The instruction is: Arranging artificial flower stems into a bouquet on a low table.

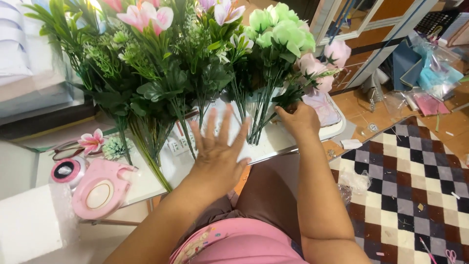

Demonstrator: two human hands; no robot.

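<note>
Flower stems stand upright at twelve o'clock from the right hand, fingers closed around them, while the left hand hovers flat, fingers spread and empty.

Flower tops cut off by upper edge, left hand blurred, right hand's fingertips hidden among stems

Green artificial flower bunch on the white worktop

It stands upright near the worktop's right edge, dark stems bunched together, pale green blooms on top.
</note>
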